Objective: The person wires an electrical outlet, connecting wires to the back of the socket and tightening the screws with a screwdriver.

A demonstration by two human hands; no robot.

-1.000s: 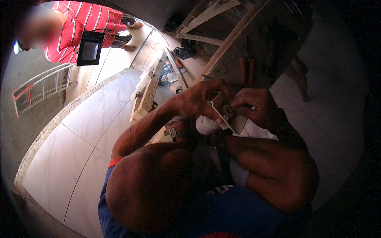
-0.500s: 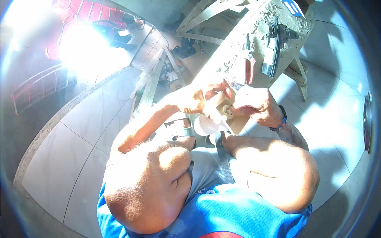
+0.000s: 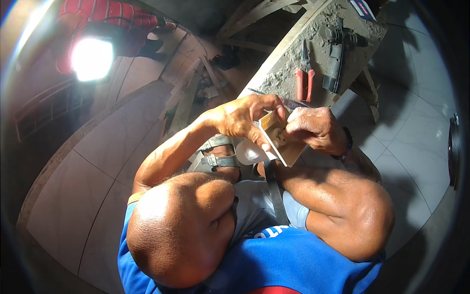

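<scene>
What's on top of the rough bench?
Red-handled pliers, a black tool, a blue packet and, at the near edge, a slim object. The left hand covers part of the bench; anything behind it cannot be seen.

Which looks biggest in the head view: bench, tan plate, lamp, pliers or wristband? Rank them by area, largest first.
1. Bench
2. Tan plate and lamp: too alike to rank; one is partly covered, the other blurred by glare
3. Pliers
4. Wristband
</scene>
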